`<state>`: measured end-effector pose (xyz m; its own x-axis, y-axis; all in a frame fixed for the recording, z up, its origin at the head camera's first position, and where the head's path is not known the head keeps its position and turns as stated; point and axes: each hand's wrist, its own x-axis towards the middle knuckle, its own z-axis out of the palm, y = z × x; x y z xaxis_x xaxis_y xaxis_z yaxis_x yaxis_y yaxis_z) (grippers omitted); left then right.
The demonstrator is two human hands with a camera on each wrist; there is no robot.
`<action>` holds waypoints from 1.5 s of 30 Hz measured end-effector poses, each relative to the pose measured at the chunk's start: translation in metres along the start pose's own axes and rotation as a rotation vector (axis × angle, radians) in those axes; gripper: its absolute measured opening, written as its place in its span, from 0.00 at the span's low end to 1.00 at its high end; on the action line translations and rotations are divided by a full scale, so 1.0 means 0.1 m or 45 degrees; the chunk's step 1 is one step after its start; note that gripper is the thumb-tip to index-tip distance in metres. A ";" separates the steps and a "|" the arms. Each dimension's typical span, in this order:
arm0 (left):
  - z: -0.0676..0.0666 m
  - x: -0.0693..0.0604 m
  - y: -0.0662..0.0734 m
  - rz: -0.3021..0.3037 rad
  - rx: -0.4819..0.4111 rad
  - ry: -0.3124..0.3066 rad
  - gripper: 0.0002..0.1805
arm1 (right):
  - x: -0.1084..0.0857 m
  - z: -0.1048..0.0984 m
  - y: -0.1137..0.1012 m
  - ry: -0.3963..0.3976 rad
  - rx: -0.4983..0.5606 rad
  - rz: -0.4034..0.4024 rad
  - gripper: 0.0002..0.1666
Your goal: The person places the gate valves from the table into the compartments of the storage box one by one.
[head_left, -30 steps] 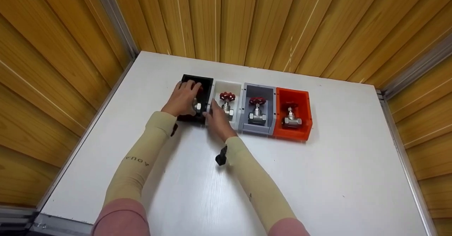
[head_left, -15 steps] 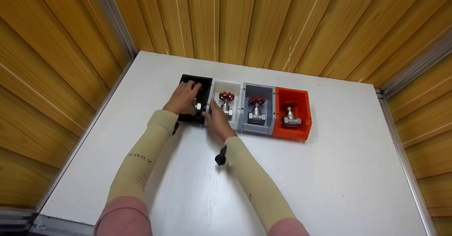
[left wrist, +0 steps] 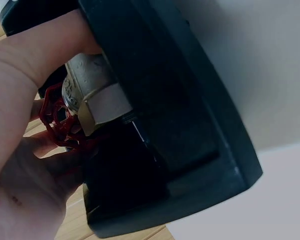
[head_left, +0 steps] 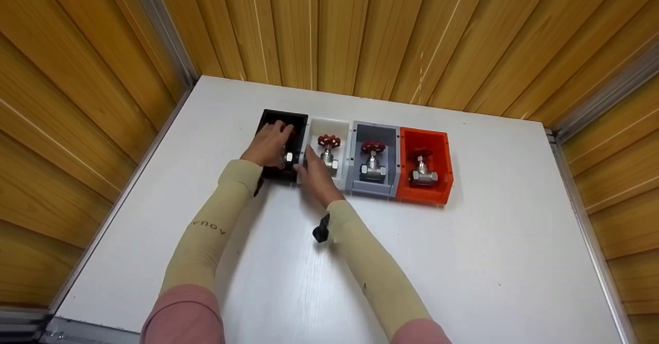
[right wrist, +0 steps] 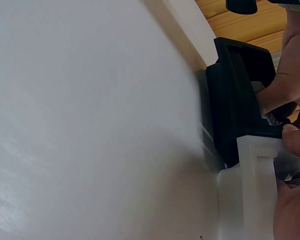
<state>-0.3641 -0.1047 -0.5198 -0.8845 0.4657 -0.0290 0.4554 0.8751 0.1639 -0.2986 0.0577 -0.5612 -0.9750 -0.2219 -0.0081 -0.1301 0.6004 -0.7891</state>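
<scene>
My left hand (head_left: 267,144) reaches into the black box (head_left: 286,113) at the row's left end and grips the valve there. In the left wrist view, the fingers curl at the red handwheel (left wrist: 55,112) while the thumb (left wrist: 65,40) lies along the valve's metal body (left wrist: 97,95). Part of the wheel is hidden by the hand. My right hand (head_left: 316,178) pinches the wall of the white box (head_left: 332,122) where it meets the black one. Its thumb (right wrist: 293,141) lies at the seam, and its other fingers reach into the white box, partly hidden, beside the white box's valve (head_left: 329,156).
The grey box (head_left: 376,127) and the orange box (head_left: 425,133) continue the row to the right, each holding a red-wheeled valve. They stand on a white tabletop (head_left: 494,241). Wood-look panels (head_left: 340,35) and metal rails (head_left: 170,30) bound the back and sides.
The left forearm has shifted slightly to the right, with the left hand still in the black box. The right hand stays in place. The head view has drifted a little.
</scene>
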 end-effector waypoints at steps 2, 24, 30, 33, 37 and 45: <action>0.01 0.01 -0.01 -0.006 0.007 -0.010 0.52 | 0.00 -0.01 -0.01 -0.009 0.006 0.004 0.41; 0.06 0.03 0.02 -0.048 -0.033 -0.108 0.48 | 0.00 -0.02 -0.01 -0.001 0.013 -0.008 0.41; 0.01 -0.01 0.04 -0.062 -0.011 -0.140 0.49 | -0.01 -0.02 0.00 -0.007 0.045 0.000 0.41; -0.03 -0.03 0.07 -0.059 -0.006 -0.158 0.51 | -0.02 -0.03 0.00 0.007 0.067 -0.010 0.41; -0.09 -0.03 0.14 -0.044 -0.011 -0.130 0.50 | -0.02 -0.04 0.02 0.035 0.097 0.003 0.41; -0.16 -0.08 0.26 -0.018 -0.026 -0.055 0.44 | -0.12 -0.09 0.01 -0.017 0.165 0.072 0.45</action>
<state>-0.3469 -0.0879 -0.4999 -0.8856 0.4586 -0.0737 0.4400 0.8791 0.1832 -0.2890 0.0676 -0.5566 -0.9776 -0.2013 -0.0621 -0.0500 0.5079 -0.8600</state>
